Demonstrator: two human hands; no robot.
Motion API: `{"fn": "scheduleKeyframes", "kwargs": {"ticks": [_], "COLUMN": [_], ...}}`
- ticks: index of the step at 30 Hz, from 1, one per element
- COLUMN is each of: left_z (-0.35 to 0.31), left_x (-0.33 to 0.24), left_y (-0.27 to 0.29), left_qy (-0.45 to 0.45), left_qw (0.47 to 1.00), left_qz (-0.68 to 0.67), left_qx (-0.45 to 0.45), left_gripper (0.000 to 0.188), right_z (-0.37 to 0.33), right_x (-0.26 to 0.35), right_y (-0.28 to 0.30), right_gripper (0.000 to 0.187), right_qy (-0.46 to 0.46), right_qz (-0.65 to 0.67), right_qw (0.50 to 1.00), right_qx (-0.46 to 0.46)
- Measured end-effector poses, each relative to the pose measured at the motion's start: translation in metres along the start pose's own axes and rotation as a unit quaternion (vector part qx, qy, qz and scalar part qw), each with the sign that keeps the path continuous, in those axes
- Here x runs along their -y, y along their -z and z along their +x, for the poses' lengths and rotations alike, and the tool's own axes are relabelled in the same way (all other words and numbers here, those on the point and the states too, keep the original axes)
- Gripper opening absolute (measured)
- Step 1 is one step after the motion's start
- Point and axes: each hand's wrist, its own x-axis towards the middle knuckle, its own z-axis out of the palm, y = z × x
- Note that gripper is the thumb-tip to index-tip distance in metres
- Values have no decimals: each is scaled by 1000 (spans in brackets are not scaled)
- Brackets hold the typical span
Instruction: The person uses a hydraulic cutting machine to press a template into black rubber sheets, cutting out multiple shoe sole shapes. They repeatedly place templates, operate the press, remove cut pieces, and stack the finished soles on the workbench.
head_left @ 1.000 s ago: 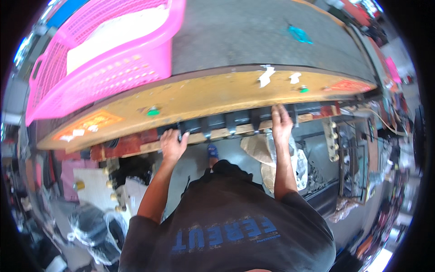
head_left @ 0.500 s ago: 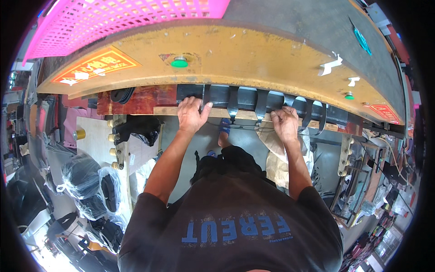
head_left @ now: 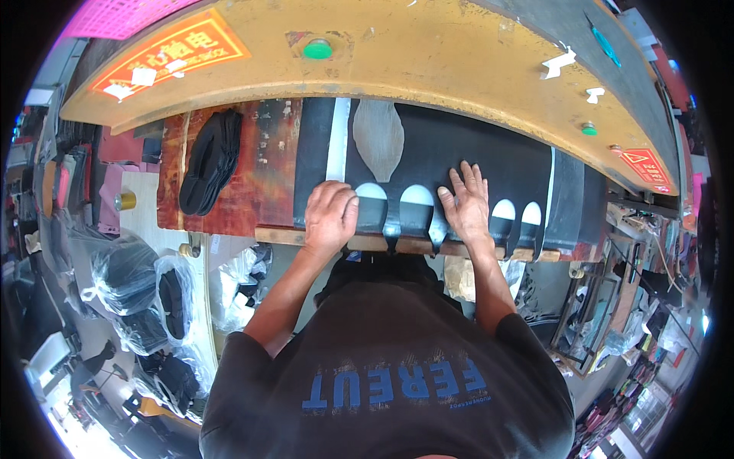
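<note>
From where I watch, nearest is the dark T-shirt [head_left: 390, 359], its wearer bent in to the table [head_left: 260, 183]. The left grip [head_left: 331, 218] rests with fingers curled at the near left part of the black sheet [head_left: 451, 134]; I can't tell whether it pinches anything. The right grip [head_left: 468, 206] has its fingers spread flat on that sheet, probably to keep it from sliding. So the sheet lies under and between both grips, its narrow tongues hanging over the wooden strip [head_left: 371, 243] along the near edge, with rounded gaps between them.

Just beyond the left grip, a white strip [head_left: 337, 141] runs along the sheet's left side. Between the grips and farther off shows a grey leaf-shaped patch [head_left: 378, 138]; piece or opening, I can't say. Left of the left grip lie stacked black insole-shaped pieces [head_left: 210, 162], likely put aside to leave room.

Beyond both grips the yellow beam [head_left: 428, 57] crosses over the sheet's far part, with green buttons [head_left: 317, 49] on its face, presumably for easy reach. Farthest are the pink basket [head_left: 115, 17], beyond the left grip, and teal snips [head_left: 605, 46], beyond the right.
</note>
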Motion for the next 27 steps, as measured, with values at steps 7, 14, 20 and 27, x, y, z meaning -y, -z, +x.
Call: {"fn": "scheduleKeyframes", "kwargs": {"ticks": [7,14,20,27], "left_z": [-59,-128,-146,-133], "left_x": [-18,-44,-56,-47], "left_y": [7,16,17,11], "left_qy": [-84,-43,-36,-44], "left_qw": [994,988,989,987], "left_qz": [11,103,110,115], "left_qx": [74,103,94,103], "left_gripper": [27,43,47,52], "right_z": [-10,-47,-53,-53], "right_x": [149,146,61,61], "right_y": [-38,-50,31,-20], "right_gripper": [76,55,56,46], "right_qy": [120,163,30,172], "right_qz": [110,177,688,150], "right_qw": [980,958,725,954], "right_qx": [-112,-154,-12,-197]}}
